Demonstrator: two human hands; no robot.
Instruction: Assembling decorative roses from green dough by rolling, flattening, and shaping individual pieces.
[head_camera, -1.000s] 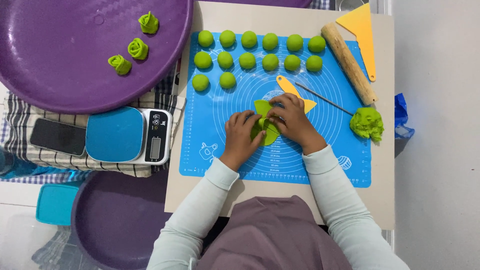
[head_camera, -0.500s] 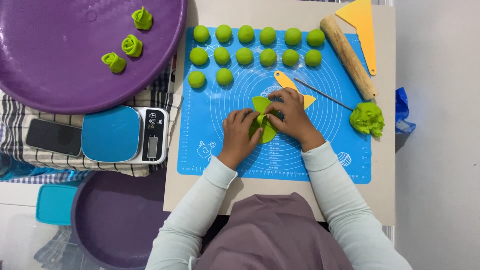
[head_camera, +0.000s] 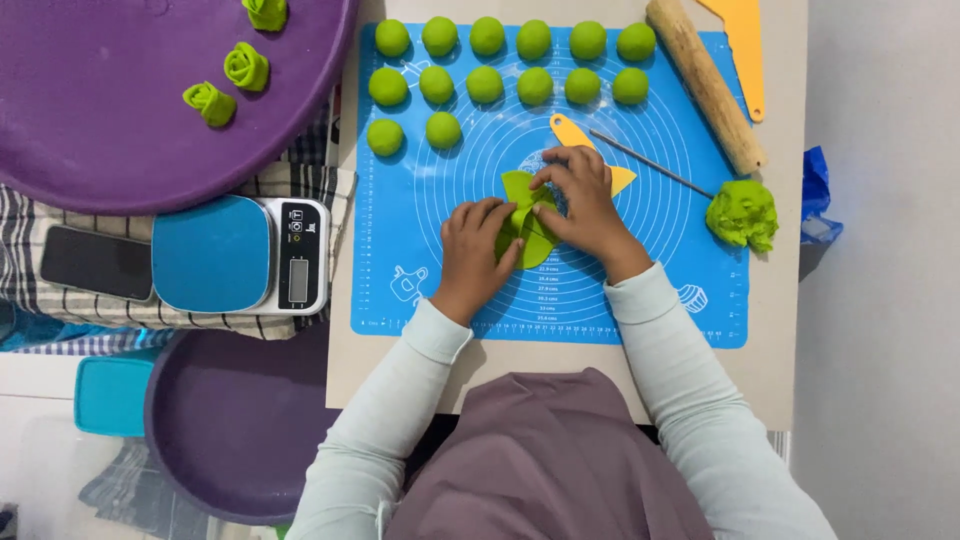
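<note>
Blue mat (head_camera: 620, 290) covers the table; at its centre both hands pinch a green dough piece (head_camera: 527, 222). Left hand (head_camera: 476, 250) steadies its edge, right hand (head_camera: 580, 200) seemingly folds a flap. Soft, pliable, tearable, it is best held by its edges.

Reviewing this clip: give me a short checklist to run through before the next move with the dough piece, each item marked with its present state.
1. Both hands on the flat dough piece: left hand and right hand touch it. Ok.
2. Dough piece lies on the blue mat: ok.
3. Rolling pin clear of the hands: ok.
4. Purple tray has bare space beside the shaped rolls: ok.
5. Dough balls apart from the hands: ok.
6. Dough sticking to mat: cannot tell.
</note>
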